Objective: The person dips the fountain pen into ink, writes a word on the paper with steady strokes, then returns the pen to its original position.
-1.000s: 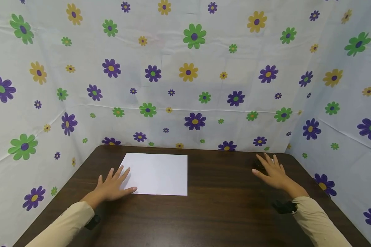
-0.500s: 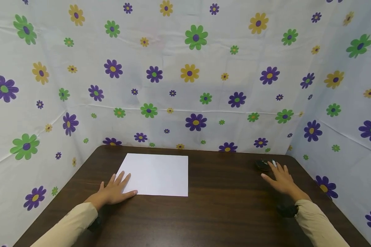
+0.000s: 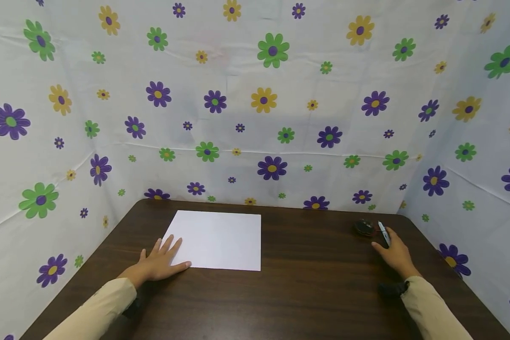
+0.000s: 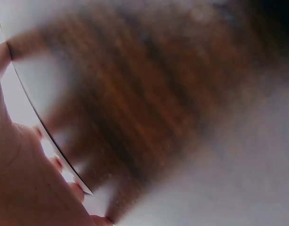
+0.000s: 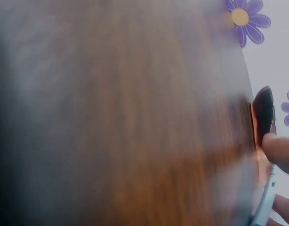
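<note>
A white sheet of paper (image 3: 221, 241) lies on the dark wooden table at the left. My left hand (image 3: 158, 262) rests at its lower left corner, fingers spread, the fingertips over the sheet; the left wrist view shows this hand (image 4: 31, 174) against the paper's edge. Far to the right, my right hand (image 3: 396, 255) is at a slim white pen (image 3: 383, 233), its index finger beside the pen's lower part and its thumb held apart. In the right wrist view the pen (image 5: 265, 202) passes between thumb and fingers; contact is unclear.
A small dark rounded object (image 3: 364, 227) lies just left of the pen; its kind is hard to tell. The brown table (image 3: 289, 293) has rounded far corners. Flower-printed white cloth (image 3: 238, 118) hangs behind it and on both sides.
My right hand has come down and drawn back to the right, uncovering the dark object and the pen, and its fingers have bent toward the pen. My left hand has settled onto the paper's corner.
</note>
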The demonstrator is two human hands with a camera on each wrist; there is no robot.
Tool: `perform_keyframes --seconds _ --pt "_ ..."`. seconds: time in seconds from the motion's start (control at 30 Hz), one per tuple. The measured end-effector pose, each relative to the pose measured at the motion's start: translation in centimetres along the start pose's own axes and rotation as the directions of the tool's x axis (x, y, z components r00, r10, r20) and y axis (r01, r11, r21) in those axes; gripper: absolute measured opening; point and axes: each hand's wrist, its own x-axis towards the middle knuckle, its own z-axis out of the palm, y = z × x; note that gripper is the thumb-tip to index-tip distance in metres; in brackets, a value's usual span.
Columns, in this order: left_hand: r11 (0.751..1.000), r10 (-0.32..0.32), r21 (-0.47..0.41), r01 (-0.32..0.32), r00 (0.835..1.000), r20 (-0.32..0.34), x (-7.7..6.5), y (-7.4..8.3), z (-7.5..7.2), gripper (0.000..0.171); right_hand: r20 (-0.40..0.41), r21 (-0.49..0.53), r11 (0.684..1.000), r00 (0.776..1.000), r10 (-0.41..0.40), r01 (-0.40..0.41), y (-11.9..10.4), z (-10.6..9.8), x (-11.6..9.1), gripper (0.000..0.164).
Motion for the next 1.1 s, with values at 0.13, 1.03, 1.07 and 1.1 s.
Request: perform_keyframes --seconds 0.13,1.03,1.07,1.1 --pt "1.0 -0.004 -0.007 0.004 1.0 0.011 -0.2 0.4 -0.3 0.104 -0.039 0.028 0.991 0.991 0.131 -0.13 0.1 0.0 0.1 0.075" --pt "1.0 -0.016 0.013 0.016 1.0 0.004 0.4 -0.1 -0.1 0.106 -0.27 0.24 0.864 0.824 0.497 -0.442 -2.5 0.4 0.9 0.037" --pt "1.0 -0.02 0.011 0.02 1.0 0.007 0.2 0.0 -0.2 0.106 -0.267 0.238 0.864 0.825 0.498 -0.444 -2.4 0.5 0.9 0.037" --pt "1.0 -0.022 0.008 0.022 1.0 0.009 0.2 0.0 -0.2 0.107 -0.26 0.233 0.865 0.828 0.496 -0.445 -2.4 0.5 0.9 0.037"
